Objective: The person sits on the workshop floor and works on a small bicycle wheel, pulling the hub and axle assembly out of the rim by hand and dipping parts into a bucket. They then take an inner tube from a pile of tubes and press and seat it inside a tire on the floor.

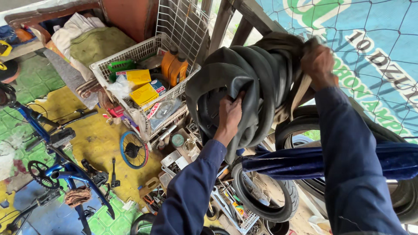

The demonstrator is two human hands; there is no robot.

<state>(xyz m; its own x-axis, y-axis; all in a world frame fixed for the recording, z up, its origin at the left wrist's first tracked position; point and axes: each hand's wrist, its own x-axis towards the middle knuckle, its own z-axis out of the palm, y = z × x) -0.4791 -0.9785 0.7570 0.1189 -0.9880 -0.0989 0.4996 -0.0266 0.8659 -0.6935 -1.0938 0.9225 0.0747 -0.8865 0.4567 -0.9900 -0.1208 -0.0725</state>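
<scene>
Far left: a blue bicycle frame point(52, 165) lies on the yellow and green floor point(98, 139), chainring showing. Beside it, a small blue-rimmed wheel point(133, 150) stands upright against the lower crate.

Centre-left: a white plastic crate point(143, 50) holds yellow boxes point(141, 87) and two orange bottles point(175, 67). Loose tools and small parts lie scattered on the floor below it.

Centre: your left hand point(229, 114) is raised, its fingers closed on the lower inner edge of a bundle of black inner tubes point(244, 82). The bundle hangs looped at head height, well above the floor, in front of a wooden beam point(224, 17).

Centre-right: your right hand point(318, 65) grips the bundle's upper right end; fingers wrapped tight around rubber and a pale strip point(300, 93) that hangs down from the grip. Both sleeves are dark blue.

Below: a black tyre point(265, 191) rests on the floor over a wire basket. A dark blue cloth point(305, 163) drapes across more tyres.

Right: wire netting point(383, 56) covers a blue printed banner.
</scene>
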